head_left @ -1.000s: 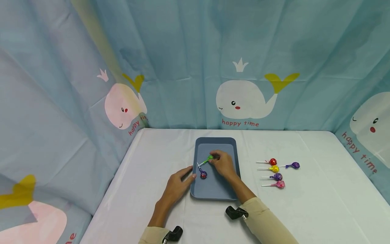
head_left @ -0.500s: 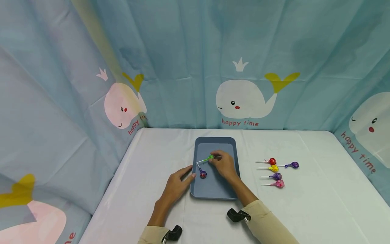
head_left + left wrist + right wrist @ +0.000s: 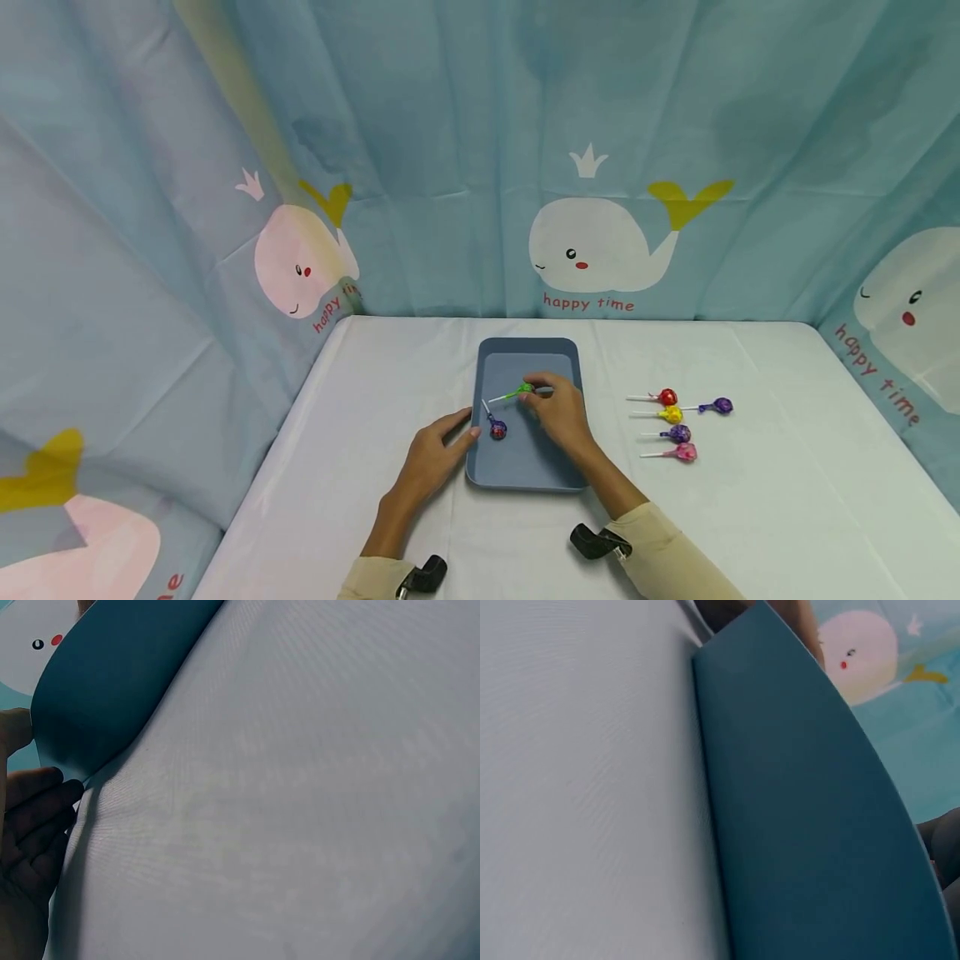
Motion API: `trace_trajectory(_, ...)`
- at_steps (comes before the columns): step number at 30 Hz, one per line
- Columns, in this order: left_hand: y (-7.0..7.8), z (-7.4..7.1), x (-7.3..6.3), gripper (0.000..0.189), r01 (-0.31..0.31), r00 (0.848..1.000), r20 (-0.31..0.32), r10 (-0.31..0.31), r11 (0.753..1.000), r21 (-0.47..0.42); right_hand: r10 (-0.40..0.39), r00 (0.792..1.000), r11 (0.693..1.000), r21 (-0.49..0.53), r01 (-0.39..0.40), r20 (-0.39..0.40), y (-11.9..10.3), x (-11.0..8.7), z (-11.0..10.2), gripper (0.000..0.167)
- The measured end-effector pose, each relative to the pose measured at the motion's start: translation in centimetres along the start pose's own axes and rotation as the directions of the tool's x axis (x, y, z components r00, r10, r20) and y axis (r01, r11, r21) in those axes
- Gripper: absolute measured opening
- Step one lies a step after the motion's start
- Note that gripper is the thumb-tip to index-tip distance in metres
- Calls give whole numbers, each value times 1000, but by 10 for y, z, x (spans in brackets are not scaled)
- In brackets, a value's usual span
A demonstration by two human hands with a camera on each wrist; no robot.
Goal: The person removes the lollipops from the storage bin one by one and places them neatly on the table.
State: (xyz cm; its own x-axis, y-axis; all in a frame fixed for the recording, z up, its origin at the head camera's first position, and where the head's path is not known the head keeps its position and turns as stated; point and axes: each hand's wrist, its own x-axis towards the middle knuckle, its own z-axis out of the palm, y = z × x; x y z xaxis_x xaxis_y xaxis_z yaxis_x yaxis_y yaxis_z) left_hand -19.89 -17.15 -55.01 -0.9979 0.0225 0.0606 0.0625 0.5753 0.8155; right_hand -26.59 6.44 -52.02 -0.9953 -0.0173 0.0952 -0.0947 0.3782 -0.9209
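In the head view, a green-wrapped lollipop (image 3: 514, 392) is pinched by its candy end between the thumb and fingers of my right hand (image 3: 557, 410), over the blue-grey tray (image 3: 525, 482). Its white stick points left, close to the stick of a dark purple lollipop (image 3: 498, 428) lying in the tray. My left hand (image 3: 437, 454) holds the tray's left side, thumb at the rim and fingers against the outer wall. The left wrist view shows those fingers (image 3: 41, 802) low on the wall. In the right wrist view the tray wall (image 3: 802, 795) hides most of the right hand.
Right of the tray, on the white cloth (image 3: 780, 500), lie a red lollipop (image 3: 667, 397), a yellow one (image 3: 672, 414), a pink one (image 3: 686, 452) and two purple ones (image 3: 679, 433). A blue whale-print curtain (image 3: 450, 167) stands around the table.
My right hand has shifted slightly right with the green lollipop, whose stick has swung to lie flatter and drawn away from the tray's left rim. My left hand has stayed put.
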Motion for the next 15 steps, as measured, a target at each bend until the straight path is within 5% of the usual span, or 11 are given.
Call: trace_trajectory(15, -1, 1, 0, 58, -11, 1000, -2, 11, 1000, -11, -39, 999, 998, 55, 37, 24, -13, -20, -28, 29)
